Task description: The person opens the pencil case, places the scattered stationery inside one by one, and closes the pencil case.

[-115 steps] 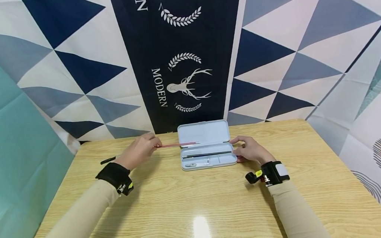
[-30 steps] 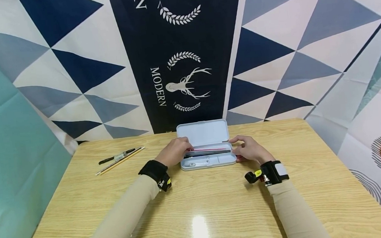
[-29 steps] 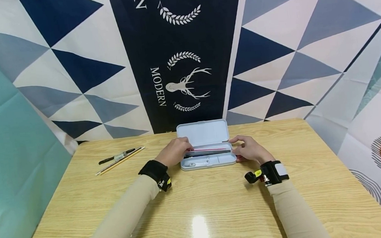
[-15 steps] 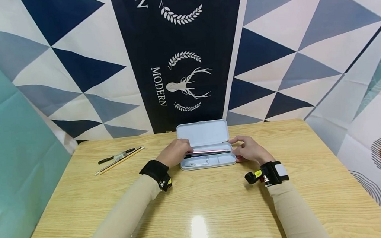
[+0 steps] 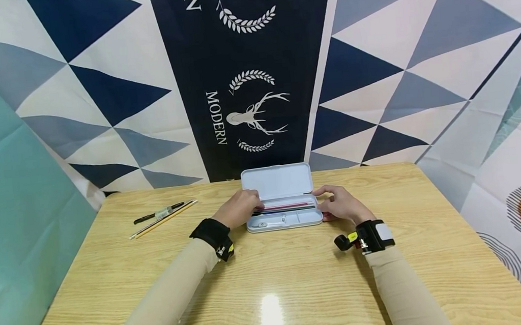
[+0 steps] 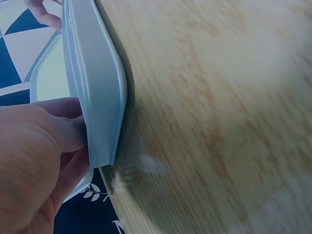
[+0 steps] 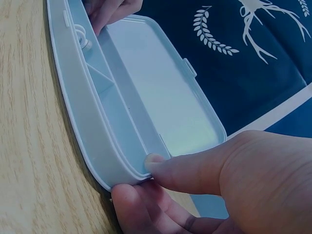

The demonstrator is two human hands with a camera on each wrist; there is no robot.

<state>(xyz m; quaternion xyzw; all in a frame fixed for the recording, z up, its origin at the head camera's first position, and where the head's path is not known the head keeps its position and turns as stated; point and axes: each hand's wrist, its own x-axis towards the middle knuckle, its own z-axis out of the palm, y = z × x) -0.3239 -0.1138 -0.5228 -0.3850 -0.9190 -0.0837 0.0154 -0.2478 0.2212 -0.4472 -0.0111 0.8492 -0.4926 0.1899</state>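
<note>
An open pale-blue pencil case (image 5: 277,181) lies near the table's back edge, lid tilted back. My left hand (image 5: 241,207) reaches into its left end and pinches the end of a red pencil (image 5: 287,206); its fingertips are hidden behind the case wall in the left wrist view. Dark slender sticks lie alongside that pencil in the rear compartment. The front compartment holds a white compass-like tool (image 5: 261,225). With thumb inside the rim and fingers outside, my right hand (image 7: 195,180) grips the case's right end, also seen in the head view.
On the table's left lie a yellow pencil (image 5: 166,219), a thin pencil with a white end beside it, and a black pen (image 5: 145,219) with a clear part. A patterned cloth (image 5: 256,106) rises just behind the table's back edge.
From left of the case, the left hand has brought the red pencil over into the rear compartment; in the last second the pencil lowered slightly. The right hand has stayed on the case.
</note>
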